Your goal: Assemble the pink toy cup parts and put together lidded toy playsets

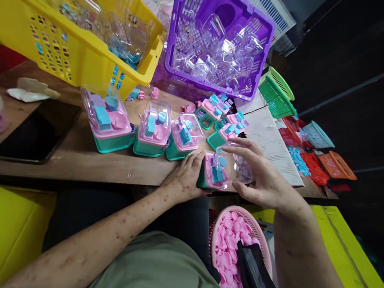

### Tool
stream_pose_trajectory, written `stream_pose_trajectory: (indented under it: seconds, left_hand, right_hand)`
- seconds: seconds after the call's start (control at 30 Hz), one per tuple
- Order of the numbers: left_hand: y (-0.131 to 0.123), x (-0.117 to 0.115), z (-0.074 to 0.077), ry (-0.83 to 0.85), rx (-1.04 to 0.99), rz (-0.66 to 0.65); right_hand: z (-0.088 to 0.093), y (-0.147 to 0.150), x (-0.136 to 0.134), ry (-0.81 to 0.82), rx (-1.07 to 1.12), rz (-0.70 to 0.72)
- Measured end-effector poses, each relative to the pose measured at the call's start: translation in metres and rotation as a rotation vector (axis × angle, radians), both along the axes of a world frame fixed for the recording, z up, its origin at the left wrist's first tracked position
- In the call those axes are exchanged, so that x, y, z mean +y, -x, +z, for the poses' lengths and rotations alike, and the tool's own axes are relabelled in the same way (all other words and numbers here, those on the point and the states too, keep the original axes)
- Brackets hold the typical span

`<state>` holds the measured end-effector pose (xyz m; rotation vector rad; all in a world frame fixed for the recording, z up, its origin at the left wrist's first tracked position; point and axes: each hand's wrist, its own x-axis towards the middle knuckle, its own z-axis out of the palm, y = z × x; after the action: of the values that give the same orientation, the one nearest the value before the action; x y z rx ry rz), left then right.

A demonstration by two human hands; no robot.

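Note:
My left hand [186, 177] grips the green base of a small toy box [215, 172] with a pink tray and blue pieces, held on its side at the table's front edge. My right hand [258, 174] curls around the clear plastic lid [236, 165] on that same box, fingers wrapped over it. Three finished boxes [151, 131] with clear lids stand in a row on the wooden table [81, 160] to the left. Loose pink trays with blue pieces [224, 115] lie just behind my hands.
A yellow basket [83, 50] and a purple basket [211, 41] of clear lids sit at the back. A black phone [36, 133] lies left. A pink basket of pink discs [234, 246] rests on my lap. Small green and orange baskets [277, 94] lie at right.

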<state>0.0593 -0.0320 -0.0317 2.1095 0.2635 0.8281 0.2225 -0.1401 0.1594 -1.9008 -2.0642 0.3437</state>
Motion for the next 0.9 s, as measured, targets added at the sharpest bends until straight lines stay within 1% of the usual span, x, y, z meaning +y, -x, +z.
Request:
stream_pose_trajectory:
  seconds: [0.03,0.1,0.2,0.3,0.37,0.5,0.67,0.9]
  left_hand:
    - [0.000,0.000,0.001,0.002,0.009,-0.004]
    - [0.000,0.000,0.002,0.012,0.029,-0.007]
    - [0.001,0.001,0.004,0.037,0.047,-0.015]
    - [0.001,0.001,0.004,0.056,0.040,-0.028]
    - [0.001,0.002,0.004,0.066,0.033,-0.031]
    - [0.002,0.002,0.004,0.053,0.036,-0.027]
    - [0.001,-0.001,0.005,0.017,0.034,0.007]
    - [-0.002,-0.004,-0.001,-0.019,0.006,0.038]
  right_hand:
    - [-0.001,-0.001,0.000,0.022,-0.010,0.028]
    - [-0.009,0.000,0.002,0.044,-0.028,0.044]
    - [-0.027,0.003,0.003,-0.012,-0.070,-0.015]
    - [-0.036,0.007,0.004,-0.076,-0.134,-0.073]
    - [-0.038,0.008,0.004,-0.139,-0.182,-0.079]
    - [-0.040,0.009,0.007,-0.260,-0.256,-0.003]
    - [-0.039,0.009,0.007,-0.263,-0.281,0.022]
    - [-0.036,0.013,0.007,-0.239,-0.285,0.010]
